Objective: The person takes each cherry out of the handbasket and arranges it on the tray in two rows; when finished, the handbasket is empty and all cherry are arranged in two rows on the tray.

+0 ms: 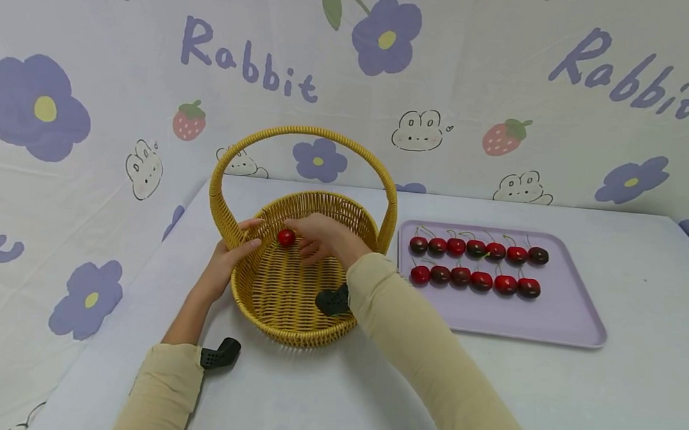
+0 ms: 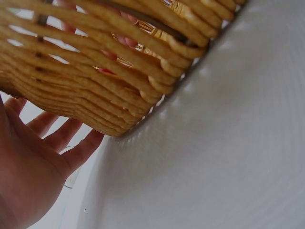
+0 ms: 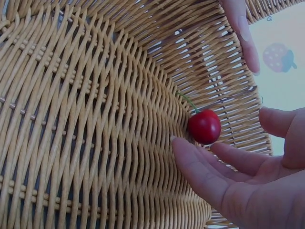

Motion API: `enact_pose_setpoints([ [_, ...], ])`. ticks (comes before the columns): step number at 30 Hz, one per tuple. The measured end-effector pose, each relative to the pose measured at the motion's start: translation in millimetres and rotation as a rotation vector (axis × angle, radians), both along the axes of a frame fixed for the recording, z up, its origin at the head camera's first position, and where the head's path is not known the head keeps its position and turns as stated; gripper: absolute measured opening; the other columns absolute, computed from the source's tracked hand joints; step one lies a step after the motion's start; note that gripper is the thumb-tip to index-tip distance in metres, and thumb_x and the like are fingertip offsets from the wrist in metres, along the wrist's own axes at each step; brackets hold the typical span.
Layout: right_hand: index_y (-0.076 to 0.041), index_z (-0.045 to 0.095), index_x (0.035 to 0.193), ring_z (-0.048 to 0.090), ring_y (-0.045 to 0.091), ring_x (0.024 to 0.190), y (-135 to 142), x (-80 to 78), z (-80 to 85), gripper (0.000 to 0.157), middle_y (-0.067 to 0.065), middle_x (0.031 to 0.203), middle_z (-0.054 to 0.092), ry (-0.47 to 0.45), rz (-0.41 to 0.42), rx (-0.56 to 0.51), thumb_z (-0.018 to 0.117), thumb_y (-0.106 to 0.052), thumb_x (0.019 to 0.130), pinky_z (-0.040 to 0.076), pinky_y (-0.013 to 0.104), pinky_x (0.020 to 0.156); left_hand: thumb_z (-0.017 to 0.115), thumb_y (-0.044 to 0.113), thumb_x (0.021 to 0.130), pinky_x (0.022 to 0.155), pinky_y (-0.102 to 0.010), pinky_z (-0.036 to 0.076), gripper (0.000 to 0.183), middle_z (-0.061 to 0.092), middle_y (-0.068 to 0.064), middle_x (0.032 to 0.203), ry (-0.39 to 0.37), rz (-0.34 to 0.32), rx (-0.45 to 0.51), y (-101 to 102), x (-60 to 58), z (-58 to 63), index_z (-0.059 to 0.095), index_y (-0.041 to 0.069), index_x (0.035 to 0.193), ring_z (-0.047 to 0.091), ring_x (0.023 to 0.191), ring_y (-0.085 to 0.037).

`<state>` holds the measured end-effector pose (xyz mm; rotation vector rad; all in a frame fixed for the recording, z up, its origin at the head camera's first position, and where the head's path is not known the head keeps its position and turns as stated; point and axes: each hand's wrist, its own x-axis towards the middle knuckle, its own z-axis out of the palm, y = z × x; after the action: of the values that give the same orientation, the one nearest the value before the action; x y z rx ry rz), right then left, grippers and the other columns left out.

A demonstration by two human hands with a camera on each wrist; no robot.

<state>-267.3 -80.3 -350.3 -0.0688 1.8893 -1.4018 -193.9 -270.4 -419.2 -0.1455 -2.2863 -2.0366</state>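
The round yellow wicker basket [image 1: 293, 336] with a tall hoop handle stands on the table. My left hand [image 1: 225, 261] grips its left rim by the handle's base, with the thumb over the rim; in the left wrist view, the left hand's fingers [image 2: 78, 148] lie along the outside of the weave. Inside the basket, a red cherry [image 3: 205, 126] with a green stem is at the left wall. My right hand [image 3: 252, 176] reaches in beside the cherry, fingers loosely extended and thumb apart; the fingertips are close to it, and whether they touch is unclear.
Right of the basket lies a light purple tray [image 1: 571, 321] bearing two rows of cherries with stems, red and dark red. A patterned cloth [image 1: 350, 80] hangs behind the white table [image 1: 631, 394]. The basket's handle [image 1: 308, 130] arches above the right hand.
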Motion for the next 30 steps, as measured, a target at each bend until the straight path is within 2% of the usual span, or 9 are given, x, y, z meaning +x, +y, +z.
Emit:
enact_pose_setpoints([
  [8, 0.000, 0.043, 0.137, 0.052, 0.038, 0.114, -5, 2.0, -1.7, 0.053, 0.024, 0.129, 0.048, 0.028, 0.022, 0.059, 0.049, -0.037, 0.099, 0.050, 0.044, 0.086, 0.050, 0.017, 0.097, 0.108, -0.046, 0.022, 0.047, 0.036, -0.015, 0.146, 0.015, -0.002, 0.002, -1, 0.5, -0.5, 0.040, 0.003, 0.141, 0.035, 0.131, -0.030],
  [11, -0.002, 0.042, 0.139, 0.051, 0.038, 0.116, -8, 2.6, -1.8, 0.054, 0.022, 0.132, 0.047, 0.025, 0.028, 0.045, 0.049, -0.037, 0.099, 0.049, 0.044, 0.089, 0.051, 0.017, 0.097, 0.108, -0.045, 0.021, 0.047, 0.037, -0.015, 0.146, 0.018, 0.001, 0.003, -1, 0.1, -0.3, 0.041, 0.003, 0.141, 0.034, 0.133, -0.029],
  [18, -0.006, 0.034, 0.147, 0.046, 0.038, 0.123, -12, 2.5, -4.8, 0.057, 0.022, 0.140, 0.042, -0.035, 0.012, -0.048, 0.049, -0.035, 0.100, 0.043, 0.044, 0.096, 0.051, 0.018, 0.097, 0.109, -0.045, 0.020, 0.048, 0.037, -0.015, 0.145, 0.018, 0.000, 0.005, -1, -0.6, -0.2, 0.041, 0.002, 0.141, 0.030, 0.135, -0.026],
  [23, 0.000, 0.046, 0.138, 0.048, 0.037, 0.122, -20, 3.7, -7.2, 0.045, 0.025, 0.135, 0.046, -0.110, -0.030, -0.174, 0.050, -0.025, 0.100, 0.042, 0.042, 0.098, 0.051, 0.017, 0.097, 0.110, -0.044, 0.018, 0.047, 0.038, -0.014, 0.145, 0.034, -0.010, 0.007, -1, -1.4, -0.7, 0.041, 0.001, 0.140, 0.028, 0.137, -0.024],
  [25, 0.004, 0.053, 0.130, 0.054, 0.034, 0.116, -24, 4.2, -7.6, 0.038, 0.024, 0.126, 0.052, -0.134, -0.052, -0.215, 0.052, -0.020, 0.100, 0.043, 0.040, 0.096, 0.051, 0.017, 0.097, 0.111, -0.044, 0.018, 0.047, 0.038, -0.015, 0.145, 0.036, -0.013, 0.010, -1, -1.5, -0.7, 0.040, 0.001, 0.140, 0.028, 0.137, -0.024],
  [30, 0.008, 0.057, 0.123, 0.057, 0.031, 0.110, -32, 4.9, -10.9, 0.030, 0.024, 0.117, 0.057, -0.161, -0.094, -0.275, 0.054, -0.006, 0.097, 0.046, 0.036, 0.094, 0.051, 0.017, 0.097, 0.110, -0.042, 0.019, 0.048, 0.038, -0.015, 0.145, 0.036, -0.019, 0.013, -1, -1.4, -0.3, 0.039, 0.000, 0.141, 0.029, 0.137, -0.024],
])
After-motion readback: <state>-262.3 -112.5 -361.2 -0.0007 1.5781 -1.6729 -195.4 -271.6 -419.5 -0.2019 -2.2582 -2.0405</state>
